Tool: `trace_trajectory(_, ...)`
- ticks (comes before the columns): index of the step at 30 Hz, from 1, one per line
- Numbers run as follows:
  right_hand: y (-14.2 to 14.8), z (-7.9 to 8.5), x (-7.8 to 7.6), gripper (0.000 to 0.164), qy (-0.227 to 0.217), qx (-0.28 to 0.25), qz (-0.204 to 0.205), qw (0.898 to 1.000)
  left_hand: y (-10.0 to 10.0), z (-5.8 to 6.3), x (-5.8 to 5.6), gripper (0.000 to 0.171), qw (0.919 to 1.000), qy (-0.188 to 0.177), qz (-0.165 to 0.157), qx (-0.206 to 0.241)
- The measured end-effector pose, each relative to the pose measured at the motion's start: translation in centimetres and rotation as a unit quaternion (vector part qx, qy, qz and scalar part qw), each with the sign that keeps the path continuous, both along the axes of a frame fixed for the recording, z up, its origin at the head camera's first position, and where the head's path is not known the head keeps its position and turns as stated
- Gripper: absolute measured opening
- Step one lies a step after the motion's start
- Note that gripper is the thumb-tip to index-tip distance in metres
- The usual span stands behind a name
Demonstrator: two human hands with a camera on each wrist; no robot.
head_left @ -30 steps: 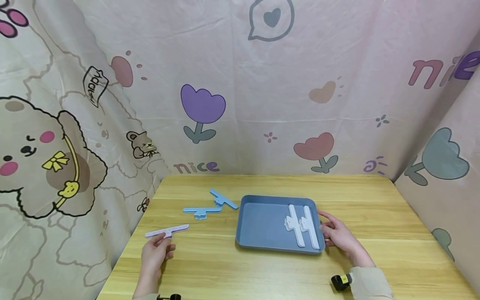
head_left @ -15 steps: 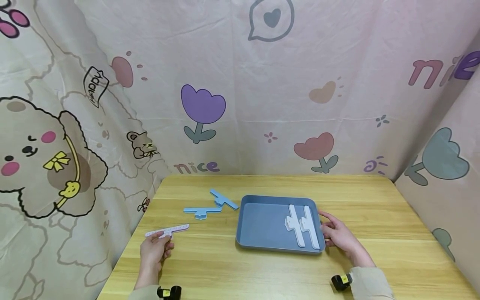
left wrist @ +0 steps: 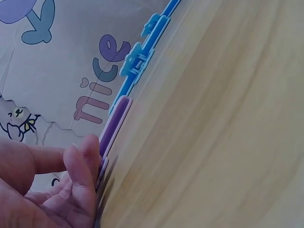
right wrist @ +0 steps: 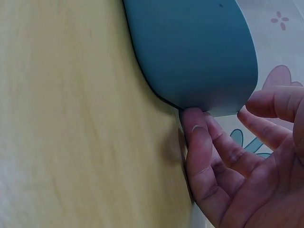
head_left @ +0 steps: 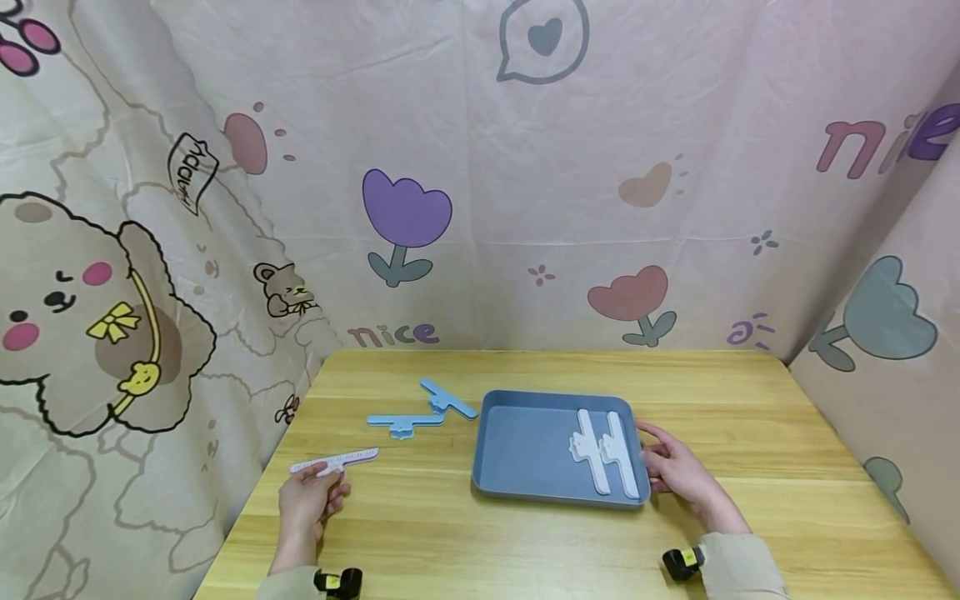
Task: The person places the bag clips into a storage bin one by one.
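One yellow wood-grain table (head_left: 555, 542) stretches before you, its far edge meeting a cream curtain (head_left: 495, 183) printed with flowers and hearts; a big cartoon animal (head_left: 60, 258) shows on the left side. At the table's left you have the T-shaped clip (head_left: 343, 459), pale lilac with small marks along its bar and purple seen from your left wrist; your left grip (head_left: 307, 504) pinches it near its tab. Two light-blue clips (head_left: 405, 420) lie farther back, beside the blue-grey rectangular tray (head_left: 525, 454). Inside its right end, two white clips (head_left: 591, 451) lie nearly parallel; your right grip (head_left: 681, 477) holds that end with bent fingers.
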State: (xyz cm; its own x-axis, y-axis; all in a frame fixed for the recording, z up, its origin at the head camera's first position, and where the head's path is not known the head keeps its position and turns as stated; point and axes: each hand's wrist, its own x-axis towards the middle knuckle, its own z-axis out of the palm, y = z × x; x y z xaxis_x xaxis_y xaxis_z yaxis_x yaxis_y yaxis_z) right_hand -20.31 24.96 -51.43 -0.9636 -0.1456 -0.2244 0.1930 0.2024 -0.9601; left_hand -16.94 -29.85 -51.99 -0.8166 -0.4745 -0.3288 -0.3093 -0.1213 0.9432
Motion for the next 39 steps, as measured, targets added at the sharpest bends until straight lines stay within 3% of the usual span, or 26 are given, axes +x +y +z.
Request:
trace_trajectory(17,0.0,-0.3,0.0,0.053,0.000,-0.004,-0.001,1.000,0.2,-0.5,-0.4,0.045,0.9999,-0.004,0.006,-0.011)
trace_trajectory(29,0.1,-0.2,-0.2,0.054,-0.004,0.001,0.000,1.000,0.3,-0.2,-0.2,0.054,0.9999,0.009,0.007,0.000)
trace_trajectory(39,0.0,-0.1,0.0,0.053,0.000,0.002,-0.002,1.000,0.8,0.6,-0.2,0.050,0.9983,0.027,-0.010,-0.050)
